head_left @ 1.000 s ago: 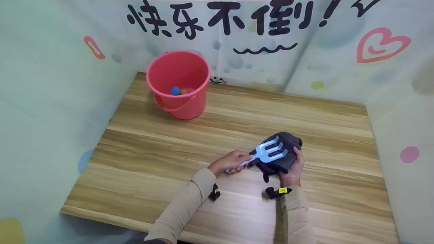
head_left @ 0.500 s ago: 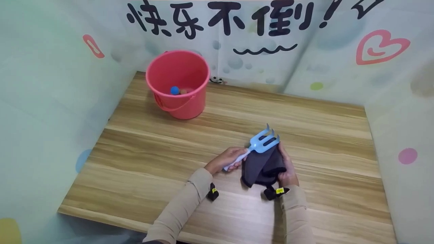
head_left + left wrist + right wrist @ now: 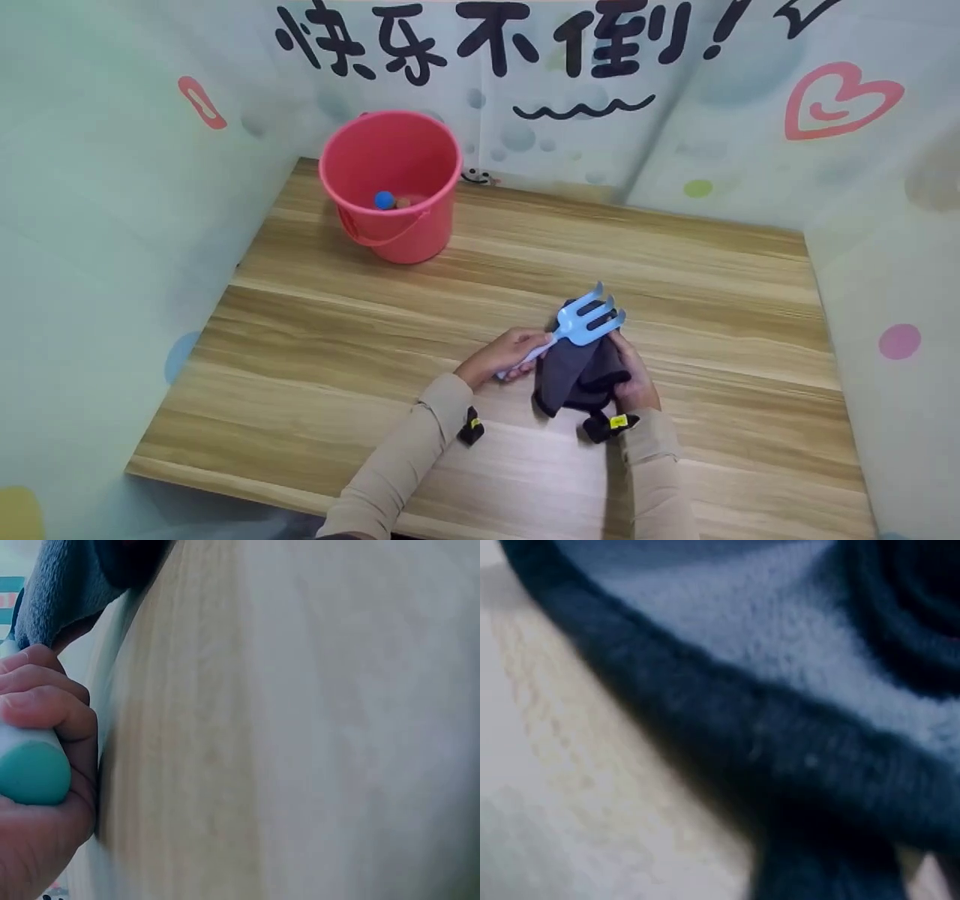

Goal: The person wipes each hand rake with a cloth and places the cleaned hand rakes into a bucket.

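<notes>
My left hand (image 3: 501, 355) grips the pale handle of a light blue three-pronged garden hand fork (image 3: 574, 330). The handle's teal butt (image 3: 34, 772) pokes out of that fist in the left wrist view. My right hand (image 3: 637, 379) holds a dark grey cloth (image 3: 562, 371) with black edging against the underside of the fork head. The tines point up and to the right, partly beyond the cloth. Fuzzy cloth (image 3: 727, 622) and its dark border fill much of the right wrist view, where the hand itself is hidden. Some of the right fingers are covered by the cloth.
A pink bucket (image 3: 450, 225) with a handle stands at the back left of the wooden table (image 3: 300, 390). Inside it are a blue ball (image 3: 384, 200) and a small brownish object (image 3: 403, 203). Printed fabric walls (image 3: 720, 135) border the back and sides.
My right hand has brought the cloth left and nearer to me, and it now hangs in folds under the fork. The fork has tilted, so its tines point more upward. The bucket stays put.
</notes>
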